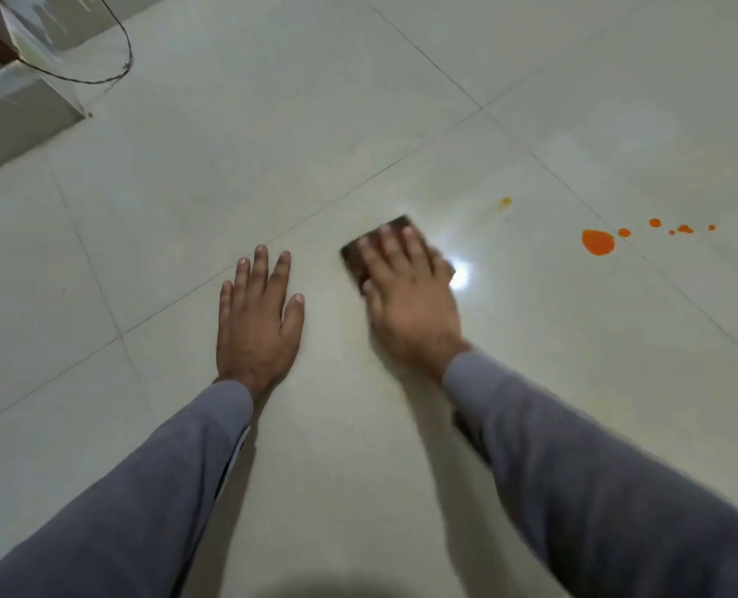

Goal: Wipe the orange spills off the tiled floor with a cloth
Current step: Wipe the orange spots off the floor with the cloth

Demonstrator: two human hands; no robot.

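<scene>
2 hands (257, 321), 1 brown cloth (395, 225), 1 big orange spill (598, 242), approx. 6 small drops (624, 232), 1 wire (99, 79).

Left hand (257, 321) flat, fingers spread, right hand (406, 295) flat, blurred

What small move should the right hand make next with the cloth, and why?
Probably slide the cloth rightward to the large orange spill. The right hand presses the cloth flat on tile that looks nearly clean, while the spill and small orange drops beyond it remain unwiped.
</scene>
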